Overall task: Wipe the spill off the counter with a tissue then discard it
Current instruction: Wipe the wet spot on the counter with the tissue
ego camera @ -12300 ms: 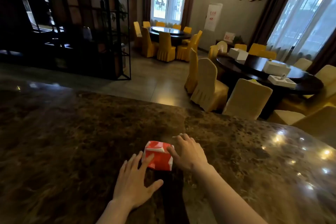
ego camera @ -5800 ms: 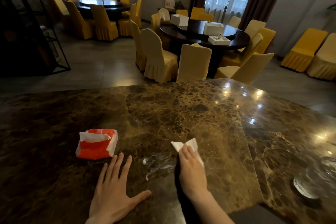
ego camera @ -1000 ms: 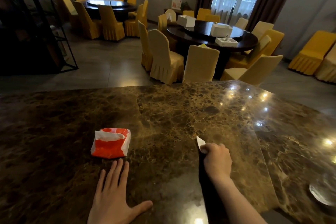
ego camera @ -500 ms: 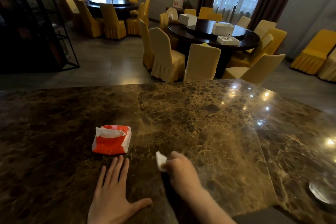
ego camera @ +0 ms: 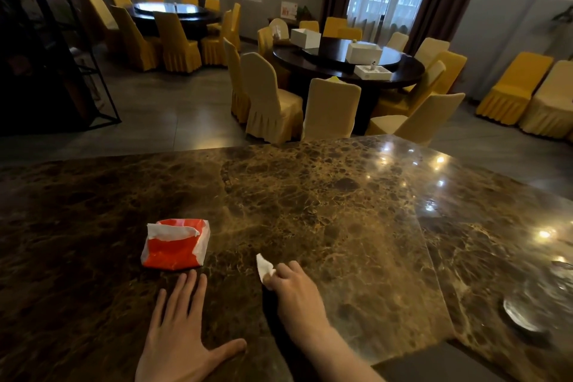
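A crumpled white tissue [ego camera: 264, 267] sticks out of my right hand [ego camera: 296, 296], which is closed around it and rests low on the brown marble counter [ego camera: 325, 211], near its front edge. My left hand [ego camera: 181, 341] lies flat on the counter with fingers spread, holding nothing. Just beyond its fingertips sits a red and white tissue pack [ego camera: 175, 245], with a white sheet showing at its opening. No wet spill shows on the stone around my right hand.
A clear glass dish [ego camera: 524, 310] sits on the counter at the far right. Beyond the counter are round dark dining tables [ego camera: 347, 62] with yellow-covered chairs [ego camera: 269, 99]. A black metal shelf [ego camera: 46, 56] stands at the left.
My right hand with the tissue swept from right of centre leftward across the counter toward my left hand over the last second. My left hand and the tissue pack stayed put.
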